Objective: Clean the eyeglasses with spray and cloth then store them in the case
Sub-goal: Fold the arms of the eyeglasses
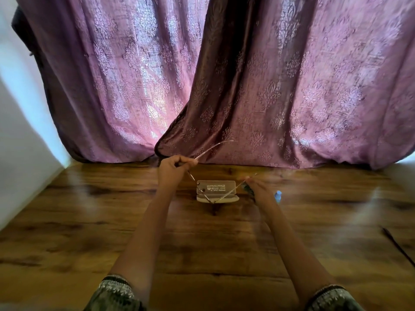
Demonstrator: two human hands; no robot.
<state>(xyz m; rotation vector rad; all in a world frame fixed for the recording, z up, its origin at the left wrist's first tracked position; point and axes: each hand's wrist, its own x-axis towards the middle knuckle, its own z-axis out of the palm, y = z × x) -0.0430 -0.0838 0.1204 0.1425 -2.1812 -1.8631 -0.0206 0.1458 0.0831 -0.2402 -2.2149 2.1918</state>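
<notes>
I hold thin-framed eyeglasses (211,151) in the air above the table with both hands. My left hand (173,170) pinches one temple arm, which sticks up and to the right. My right hand (256,187) pinches the other side of the frame; a dark bit of cloth (248,189) seems tucked under its fingers, blurred. Below the glasses an open beige case (216,190) lies on the wooden table (202,243), its lid upright with printed text inside. A small clear spray bottle (278,196) with a bluish top stands just right of my right hand.
A purple patterned curtain (247,86) hangs right behind the table's far edge. A white wall (22,131) borders the left side. A thin dark cord (397,245) lies on the table at the far right.
</notes>
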